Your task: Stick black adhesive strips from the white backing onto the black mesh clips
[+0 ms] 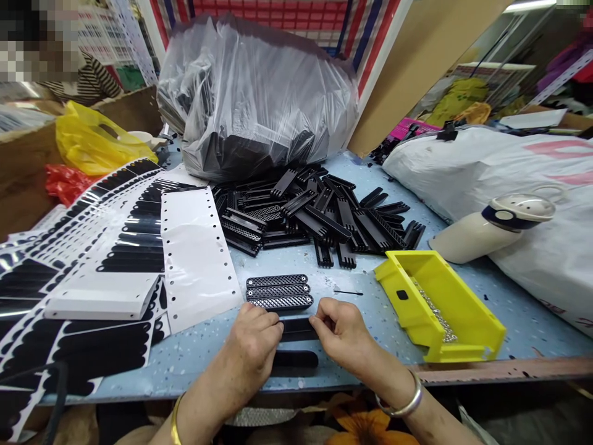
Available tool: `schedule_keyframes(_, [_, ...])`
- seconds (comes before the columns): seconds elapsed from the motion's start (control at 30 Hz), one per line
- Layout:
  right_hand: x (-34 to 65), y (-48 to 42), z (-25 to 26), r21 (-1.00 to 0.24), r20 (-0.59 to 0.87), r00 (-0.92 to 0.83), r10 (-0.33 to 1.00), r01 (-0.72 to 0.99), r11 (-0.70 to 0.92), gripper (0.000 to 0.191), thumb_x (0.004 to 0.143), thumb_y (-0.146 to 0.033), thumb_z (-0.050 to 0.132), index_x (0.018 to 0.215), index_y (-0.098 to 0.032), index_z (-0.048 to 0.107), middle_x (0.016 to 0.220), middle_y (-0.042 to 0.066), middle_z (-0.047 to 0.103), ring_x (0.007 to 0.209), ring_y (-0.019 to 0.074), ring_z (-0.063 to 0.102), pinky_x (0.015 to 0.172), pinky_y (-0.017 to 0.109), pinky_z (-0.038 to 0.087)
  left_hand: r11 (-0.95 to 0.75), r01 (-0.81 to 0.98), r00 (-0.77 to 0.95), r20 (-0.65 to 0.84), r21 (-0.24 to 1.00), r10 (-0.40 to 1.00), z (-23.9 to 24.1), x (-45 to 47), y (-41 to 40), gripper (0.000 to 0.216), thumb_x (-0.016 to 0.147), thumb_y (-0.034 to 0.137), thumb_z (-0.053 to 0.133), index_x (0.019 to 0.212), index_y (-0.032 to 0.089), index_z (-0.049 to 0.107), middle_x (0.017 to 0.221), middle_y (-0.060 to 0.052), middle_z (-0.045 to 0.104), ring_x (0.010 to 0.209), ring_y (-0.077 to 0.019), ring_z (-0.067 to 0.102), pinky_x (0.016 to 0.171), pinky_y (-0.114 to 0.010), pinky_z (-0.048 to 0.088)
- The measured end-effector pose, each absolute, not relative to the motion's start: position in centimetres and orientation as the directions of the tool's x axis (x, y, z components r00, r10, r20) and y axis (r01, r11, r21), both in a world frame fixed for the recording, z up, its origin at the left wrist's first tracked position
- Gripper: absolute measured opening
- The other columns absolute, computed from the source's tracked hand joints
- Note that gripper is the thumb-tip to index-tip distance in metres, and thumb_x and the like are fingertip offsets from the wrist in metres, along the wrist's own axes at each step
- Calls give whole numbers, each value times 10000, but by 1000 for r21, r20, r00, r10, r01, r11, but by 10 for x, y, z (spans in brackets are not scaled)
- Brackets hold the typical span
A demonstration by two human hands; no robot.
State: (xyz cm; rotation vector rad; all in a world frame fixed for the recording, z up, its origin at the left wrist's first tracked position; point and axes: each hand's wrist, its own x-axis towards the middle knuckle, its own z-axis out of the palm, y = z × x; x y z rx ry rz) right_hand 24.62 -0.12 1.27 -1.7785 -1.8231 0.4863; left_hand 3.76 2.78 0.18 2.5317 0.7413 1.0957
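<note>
Blue speckled desk [370, 321], a big grey plastic bag [259, 99] at the back; on the right a white sack [509, 167], its pink print too blurred to read. Black combs [319, 216] heaped mid-desk, yellow tray [482, 321] beside them. Near the front edge, left hand [254, 346] and right hand [343, 334] each pinch an end of a black strip [299, 329], just below three textured strips [279, 292].

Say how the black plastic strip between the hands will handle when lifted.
The black plastic strip, pinched at its ends by the left hand and right hand, looks straight, so probably stiff. Thin and narrow: likely light. Flat, so unlikely to roll.
</note>
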Motion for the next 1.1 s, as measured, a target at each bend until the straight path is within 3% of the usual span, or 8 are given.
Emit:
schedule_keyframes(0.33, [245, -5, 13, -504, 148, 37, 988, 862, 43, 224, 770, -249, 529, 573, -234, 423, 498, -24, 480, 465, 128, 419, 495, 264, 279, -830, 339, 570, 605, 444, 556, 5, 38, 28, 292, 928, 18, 451, 796, 166, 665, 732, -61, 694, 671, -187, 583, 631, -348, 413])
schedule_keyframes(0.47, [252, -5, 10, -599, 73, 78, 994, 800, -19, 265, 774, -343, 592, 570, -230, 465, 495, -21, 516, 467, 130, 437, 488, 261, 306, -831, 345, 571, 605, 436, 555, 6, 38, 28, 303, 931, 26, 440, 795, 166, 672, 710, -58, 684, 659, -185, 579, 632, -343, 426])
schedule_keyframes(0.6, [257, -9, 5, -730, -2, 66, 998, 682, -46, 332, 846, -403, 521, 564, -234, 469, 482, -19, 518, 462, 133, 463, 474, 257, 336, -835, 342, 577, 605, 431, 548, 6, 37, 29, 297, 928, 24, 443, 808, 167, 674, 720, -57, 691, 655, -183, 581, 628, -341, 424])
schedule_keyframes(0.8, [253, -15, 10, -786, -28, 98, 995, 613, -82, 411, 953, -432, 372, 616, -233, 498, 491, -15, 545, 471, 147, 549, 497, 255, 423, -831, 347, 570, 606, 434, 555, 2, 38, 28, 317, 930, 23, 435, 780, 183, 664, 718, -56, 690, 674, -186, 588, 634, -345, 417])
schedule_keyframes(0.93, [242, -15, 4, -745, 39, 157, 987, 663, -76, 345, 864, -473, 528, 628, -222, 557, 510, -12, 548, 482, 149, 501, 502, 267, 371, -830, 356, 576, 599, 429, 557, 0, 38, 28, 298, 929, 34, 444, 785, 180, 659, 733, -62, 691, 689, -195, 593, 647, -356, 420])
schedule_keyframes(1.1, [236, -9, -7, -727, 91, 220, 971, 681, -86, 450, 847, -498, 510, 502, -249, 363, 456, -27, 429, 461, 130, 393, 502, 279, 306, -842, 366, 580, 610, 396, 539, -1, 38, 29, 294, 919, 35, 455, 767, 183, 658, 704, -55, 674, 656, -191, 578, 631, -347, 426])
